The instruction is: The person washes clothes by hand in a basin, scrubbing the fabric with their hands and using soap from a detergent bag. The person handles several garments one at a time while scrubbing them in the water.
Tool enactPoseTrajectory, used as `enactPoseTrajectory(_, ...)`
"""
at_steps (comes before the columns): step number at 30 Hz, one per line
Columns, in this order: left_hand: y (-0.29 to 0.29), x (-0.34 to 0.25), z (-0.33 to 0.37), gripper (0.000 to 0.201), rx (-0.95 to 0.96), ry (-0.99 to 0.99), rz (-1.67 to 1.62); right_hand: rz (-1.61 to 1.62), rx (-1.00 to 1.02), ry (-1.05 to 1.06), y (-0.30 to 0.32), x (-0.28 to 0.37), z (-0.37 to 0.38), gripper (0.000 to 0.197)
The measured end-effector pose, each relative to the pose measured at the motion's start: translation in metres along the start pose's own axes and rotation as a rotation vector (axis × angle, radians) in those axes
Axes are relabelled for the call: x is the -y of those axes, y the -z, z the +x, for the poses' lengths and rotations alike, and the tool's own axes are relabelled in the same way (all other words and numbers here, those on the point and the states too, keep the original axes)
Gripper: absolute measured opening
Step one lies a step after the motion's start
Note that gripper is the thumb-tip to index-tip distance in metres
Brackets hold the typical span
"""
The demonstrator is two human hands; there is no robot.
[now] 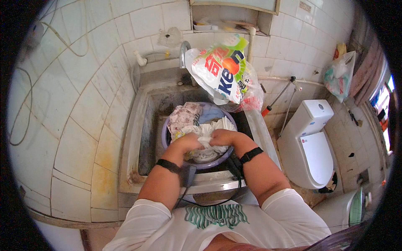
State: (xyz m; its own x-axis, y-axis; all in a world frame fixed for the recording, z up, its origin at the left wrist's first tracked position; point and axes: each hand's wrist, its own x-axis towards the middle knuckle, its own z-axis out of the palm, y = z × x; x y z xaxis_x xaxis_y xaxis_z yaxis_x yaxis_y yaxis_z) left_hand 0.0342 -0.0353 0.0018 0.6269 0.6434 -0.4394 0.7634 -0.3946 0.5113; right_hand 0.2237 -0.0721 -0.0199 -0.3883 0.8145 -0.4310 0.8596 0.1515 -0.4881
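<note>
White wet-looking cloth (224, 124) is bunched between my two hands, over a purple basin (233, 155). Closed around its left side is my left hand (190, 143); my right hand (222, 138) grips it from the right, the two nearly meeting. The fingers are partly hidden by the folds. Beside the cloth in the basin lie a pink patterned garment (184, 115) and a blue garment (211, 113). More white fabric (205, 156) rests lower down, under my hands.
The basin stands in a stone sink (130, 159) with a curved faucet (183, 54) behind. A large white detergent bag (222, 71) and a clear plastic bag (253, 98) sit at the sink's back right. A white toilet (316, 146) stands to the right; tiled wall (79, 113) is close on the left.
</note>
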Motion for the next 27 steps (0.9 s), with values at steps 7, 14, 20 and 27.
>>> enactPoseTrajectory(7, 0.003, 0.000, 0.005, 0.033, -0.340, -0.135, -0.758, 0.901, -0.321, 0.031, 0.005, -0.004, 0.007, 0.039)
enactPoseTrajectory(14, 0.003, 0.005, 0.011, 0.035, -0.391, -0.228, -1.133, 0.428, -0.563, 0.194, 0.009, 0.005, -0.008, 0.052)
enactPoseTrajectory(20, -0.001, 0.007, 0.006, 0.034, -0.096, -0.147, -1.060, 0.988, -0.685, 0.202, 0.015, 0.009, -0.006, 0.031)
enactPoseTrajectory(27, 0.004, 0.005, 0.003, 0.039, -0.069, -0.221, -1.141, 1.131, -0.850, 0.114, 0.020, 0.018, -0.010, 0.028)
